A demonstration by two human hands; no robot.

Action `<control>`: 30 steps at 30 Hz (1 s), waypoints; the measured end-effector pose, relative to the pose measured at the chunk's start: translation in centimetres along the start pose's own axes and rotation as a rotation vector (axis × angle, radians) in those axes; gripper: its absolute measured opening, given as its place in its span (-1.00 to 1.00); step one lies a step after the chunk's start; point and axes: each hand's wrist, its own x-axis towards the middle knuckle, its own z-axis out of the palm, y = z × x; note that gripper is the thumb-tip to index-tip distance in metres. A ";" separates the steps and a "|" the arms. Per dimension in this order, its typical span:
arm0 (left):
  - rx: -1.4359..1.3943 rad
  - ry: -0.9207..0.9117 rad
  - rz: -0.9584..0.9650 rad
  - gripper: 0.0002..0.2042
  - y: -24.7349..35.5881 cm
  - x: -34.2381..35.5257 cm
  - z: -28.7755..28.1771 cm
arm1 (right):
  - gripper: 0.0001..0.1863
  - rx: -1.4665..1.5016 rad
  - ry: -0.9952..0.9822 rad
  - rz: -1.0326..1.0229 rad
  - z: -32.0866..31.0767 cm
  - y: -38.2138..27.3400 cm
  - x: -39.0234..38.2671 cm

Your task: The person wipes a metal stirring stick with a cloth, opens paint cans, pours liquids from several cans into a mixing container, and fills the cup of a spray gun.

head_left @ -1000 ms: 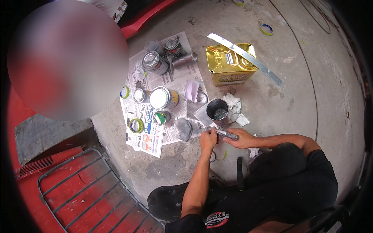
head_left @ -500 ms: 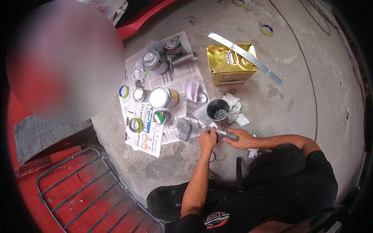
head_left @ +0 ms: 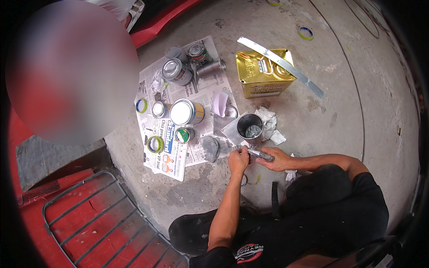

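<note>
My right hand is closed around a short, paint-stained grey rod-shaped tool; its exact kind does not show. At the tool's left end, the fingers of my left hand are pinched together on it, with a small whitish bit at the fingertips. Just beyond both hands stands a dark cup with wet grey paint inside. White crumpled paper lies against its right side. A grey rag rests left of my left hand.
Newspaper on the concrete carries several paint cans, including a large white-lidded can, and green tape rolls. A metal strip lies across a gold tin. Red panels and a black metal rack fill the lower left.
The view has shifted very slightly. The paint in the cup now shows a brighter sheen. Both hands keep the same place and grip.
</note>
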 end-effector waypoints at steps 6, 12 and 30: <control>0.018 0.035 0.012 -0.54 -0.9 0.6 0.3 | -0.45 0.003 0.020 -0.025 0.2 0.1 0.1; 0.036 0.035 0.022 -0.54 -0.3 0.2 0.1 | -0.46 0.012 0.044 -0.063 0.4 0.6 0.2; 0.016 0.027 0.006 -0.54 0.5 -0.2 -0.3 | -0.51 0.014 0.054 -0.071 0.5 0.5 0.3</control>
